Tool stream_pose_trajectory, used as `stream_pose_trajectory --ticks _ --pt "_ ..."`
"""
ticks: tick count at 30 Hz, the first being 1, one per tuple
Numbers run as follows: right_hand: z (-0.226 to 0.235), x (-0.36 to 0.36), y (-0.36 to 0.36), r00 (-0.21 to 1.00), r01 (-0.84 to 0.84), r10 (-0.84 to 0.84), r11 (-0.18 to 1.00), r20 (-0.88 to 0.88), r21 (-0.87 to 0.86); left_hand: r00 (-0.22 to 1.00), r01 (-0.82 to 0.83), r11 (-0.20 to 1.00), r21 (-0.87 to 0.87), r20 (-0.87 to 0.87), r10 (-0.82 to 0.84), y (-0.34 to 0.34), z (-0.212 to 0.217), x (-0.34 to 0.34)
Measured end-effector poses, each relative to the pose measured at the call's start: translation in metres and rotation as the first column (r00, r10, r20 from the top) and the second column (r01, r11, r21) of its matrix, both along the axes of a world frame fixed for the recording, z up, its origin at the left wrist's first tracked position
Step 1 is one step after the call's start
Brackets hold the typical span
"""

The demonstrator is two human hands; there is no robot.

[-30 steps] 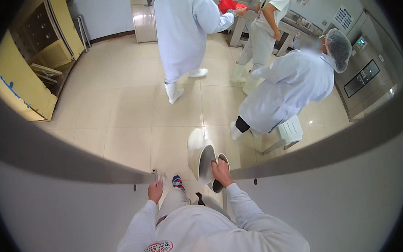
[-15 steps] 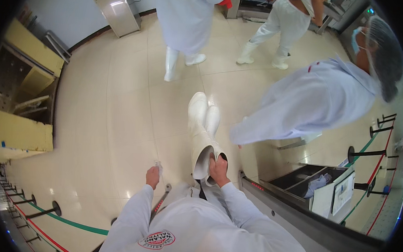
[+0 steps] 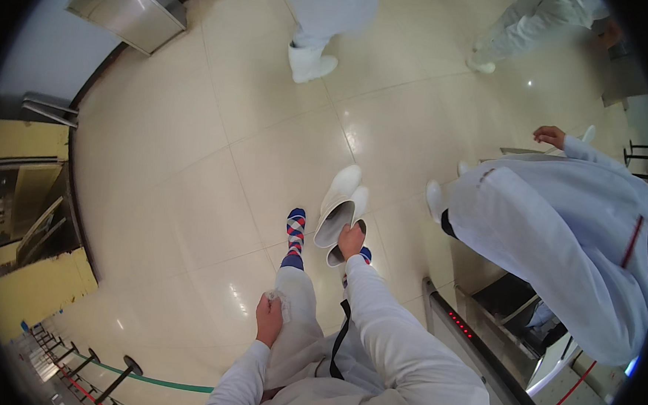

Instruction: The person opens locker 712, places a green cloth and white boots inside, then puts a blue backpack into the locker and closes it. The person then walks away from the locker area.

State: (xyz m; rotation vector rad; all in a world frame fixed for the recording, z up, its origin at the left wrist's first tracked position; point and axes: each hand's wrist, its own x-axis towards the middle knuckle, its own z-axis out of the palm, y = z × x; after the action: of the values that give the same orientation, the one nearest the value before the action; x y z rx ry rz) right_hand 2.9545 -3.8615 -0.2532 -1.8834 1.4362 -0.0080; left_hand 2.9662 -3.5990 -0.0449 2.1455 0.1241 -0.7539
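My right hand (image 3: 351,240) is closed on the upper rims of a pair of white rubber boots (image 3: 342,186). They hang side by side in front of me, with their dark grey insides showing and toes pointing away. Above my left thigh, my left hand (image 3: 268,322) is closed around a small, crumpled, translucent thing (image 3: 282,301), whose kind I cannot make out. My left foot wears a blue, red and white checked sock (image 3: 295,232) and stands on the tiles. The other sock (image 3: 366,255) shows partly behind the boots.
On my right a person in a white coat (image 3: 537,230) bends forward close by. Another person in white boots (image 3: 310,62) stands ahead. A grey barrier with red lights (image 3: 471,345) runs along my right side. Yellow shelving (image 3: 37,289) and a steel cabinet (image 3: 128,8) stand left.
I have moved forward, and my socked feet have come into view. The boots remain in my right hand. The person on the right is now closer and bent over; those ahead have shifted.
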Motion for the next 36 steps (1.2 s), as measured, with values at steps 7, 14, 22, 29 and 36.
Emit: stream_pose_trajectory --ticks 7,14,22,29,36 --pt "-0.102 0.047 -0.012 0.937 0.265 -0.129 0.868 -0.326 0.42 0.966 0.258 0.956 0.136 -0.015 -0.258 -0.055 -0.03 0.177" --pt "0.09 0.109 -0.043 0.92 0.155 -0.364 0.679 0.146 0.718 0.96 0.278 0.937 -0.21 0.079 -0.268 -0.148 0.014 0.283" --pt "0.367 0.125 -0.087 0.915 -0.078 -0.112 0.893 0.388 0.444 0.857 0.471 0.711 -0.522 0.078 -0.51 -0.256 0.126 0.256" --pt "0.442 0.107 -0.071 0.519 0.156 -0.632 0.731 0.575 0.664 0.767 0.613 0.557 -0.561 0.254 -0.589 -0.283 0.219 0.241" --pt "0.46 0.108 -0.05 0.537 0.243 -0.553 0.825 0.637 0.511 0.738 0.666 0.528 -0.527 0.359 -0.572 -0.302 0.229 0.256"
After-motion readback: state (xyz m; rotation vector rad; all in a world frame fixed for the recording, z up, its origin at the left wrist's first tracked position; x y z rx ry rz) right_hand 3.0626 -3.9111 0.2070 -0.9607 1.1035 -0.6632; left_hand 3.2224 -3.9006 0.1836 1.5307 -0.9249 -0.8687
